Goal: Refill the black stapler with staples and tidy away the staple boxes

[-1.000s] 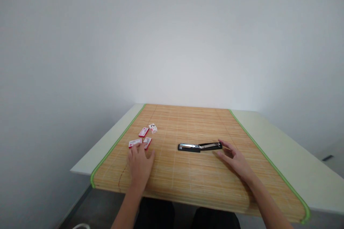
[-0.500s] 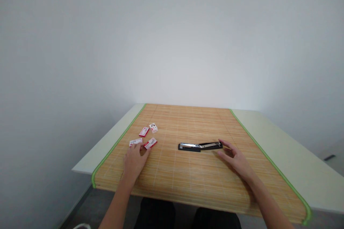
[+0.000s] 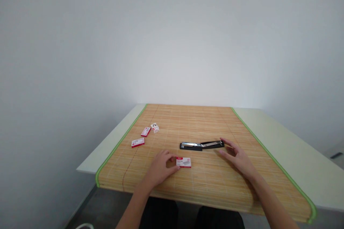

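Note:
Between the thumb and fingers of my left hand [image 3: 162,167] is a small red-and-white staple box [image 3: 184,162], gripped at its left end with the printed face up. Just beyond it lies a black stapler [image 3: 201,145], unfolded flat so that its metal inner parts show. My right hand [image 3: 236,155] rests by the stapler's right end, thumb and fingers apart around that end. A fingertip appears to touch the stapler there.
Two more red-and-white boxes, one nearer [image 3: 138,142] and one farther [image 3: 146,131], lie on the left of the bamboo mat [image 3: 188,121]. Beside the farther one is a small printed paper [image 3: 155,127]. A white table [image 3: 282,143] extends past the mat's green edging, and a wall [image 3: 182,43] stands behind.
My left hand has picked up one box from the group on the left and carried it right, in front of the stapler. The right hand and stapler have stayed in place.

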### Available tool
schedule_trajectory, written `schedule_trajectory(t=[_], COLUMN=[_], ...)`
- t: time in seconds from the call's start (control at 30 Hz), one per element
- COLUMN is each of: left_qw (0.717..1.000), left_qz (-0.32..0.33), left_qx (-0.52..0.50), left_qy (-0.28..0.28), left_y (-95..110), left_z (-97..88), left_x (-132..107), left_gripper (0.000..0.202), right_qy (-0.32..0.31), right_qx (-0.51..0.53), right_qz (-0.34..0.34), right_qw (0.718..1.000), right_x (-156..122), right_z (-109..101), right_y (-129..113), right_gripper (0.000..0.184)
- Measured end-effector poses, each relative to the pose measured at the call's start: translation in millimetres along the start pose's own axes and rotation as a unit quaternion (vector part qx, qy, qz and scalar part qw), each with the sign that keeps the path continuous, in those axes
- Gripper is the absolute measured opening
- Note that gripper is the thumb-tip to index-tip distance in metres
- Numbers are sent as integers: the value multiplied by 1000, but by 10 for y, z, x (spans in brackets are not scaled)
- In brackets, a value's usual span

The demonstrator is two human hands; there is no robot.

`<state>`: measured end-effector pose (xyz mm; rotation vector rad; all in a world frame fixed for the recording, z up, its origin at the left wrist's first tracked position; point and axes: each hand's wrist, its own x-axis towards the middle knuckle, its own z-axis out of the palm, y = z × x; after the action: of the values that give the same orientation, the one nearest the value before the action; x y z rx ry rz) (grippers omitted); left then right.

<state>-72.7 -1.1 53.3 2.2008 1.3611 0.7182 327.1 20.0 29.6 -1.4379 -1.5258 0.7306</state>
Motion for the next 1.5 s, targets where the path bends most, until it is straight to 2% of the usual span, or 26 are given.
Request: schedule_trajectory(t=[0.13, 0.23, 0.33, 0.37, 0.4, 0.43, 0.53, 0.6, 0.73, 0.83, 1.17, 1.37, 1.5], left_qw=[1000, 1000, 1000, 1000, 1000, 1000, 999, 999, 999, 999, 999, 999, 998], left_qz=[11, 15, 17, 17, 18, 19, 25, 29, 32, 32, 40, 47, 49], left_qx=[-6, -10, -14, -14, -14, -15, -18, -20, -21, -23, -24, -21, -36], left_qy=[5, 7, 7, 5, 1, -2, -6, -3, -1, -2, -4, -2, -7], left_y=[170, 182, 172, 171, 171, 172, 173, 170, 159, 149, 128, 130, 109], left_z=[203, 227, 214, 213, 214, 217, 234, 244, 253, 255, 310, 311, 301], left_x=[95, 125, 135, 140, 147, 155, 176, 184, 186, 189, 243, 243, 236], left_gripper=[34, 34, 35, 36, 37, 37, 37, 37, 37, 38, 39, 37, 42], right_qy=[4, 54, 145, 151, 129, 81, -92, -135, -154, -169, -167, -166, -158], right_qx=[10, 16, -47, -80, -114, -143, -194, -204, -211, -208, -146, -98, -94], right_qz=[0, -15, -55, -75, -96, -121, -192, -223, -252, -261, -215, -187, -187], right_qw=[1000, 998, 987, 982, 980, 979, 958, 944, 932, 927, 951, 963, 965], right_x=[-4, -110, -332, -414, -489, -551, -623, -582, -438, -381, -379, -404, -416], right_z=[4, -43, -83, -74, -49, -6, 190, 324, 474, 513, 615, 624, 618], right_y=[-3, -26, -118, -169, -226, -288, -451, -512, -530, -508, -415, -534, -567], right_gripper=[72, 76, 58, 48, 41, 36, 38, 37, 26, 26, 26, 25, 25])
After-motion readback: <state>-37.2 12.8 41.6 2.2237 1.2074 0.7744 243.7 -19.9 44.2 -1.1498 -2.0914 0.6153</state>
